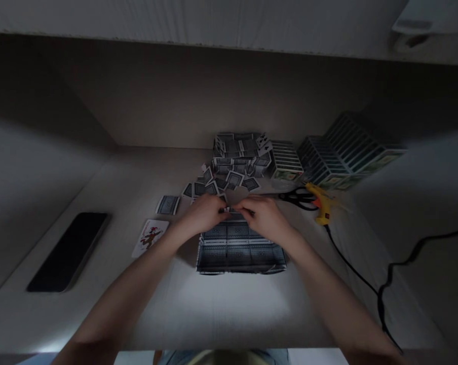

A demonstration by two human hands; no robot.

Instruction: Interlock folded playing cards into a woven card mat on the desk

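Dark patterned playing cards form a shallow open box (242, 248) in the middle of the desk. Over its far edge, my left hand (208, 210) and my right hand (262, 213) face each other, their fingertips closely pinched. A small pale piece shows at the left fingertips; what the right fingers grip is too small to tell. Beyond my hands lie several loose cut card pieces (234, 179), in front of a larger box made of cards (241, 149).
A black phone (68, 252), a joker card (150, 237) and a small card stack (168, 205) lie left. To the right are black scissors (299, 198), a yellow glue gun (322, 204) with a black cable, and card-built stepped structures (339, 157). A shelf edge (229, 48) hangs above.
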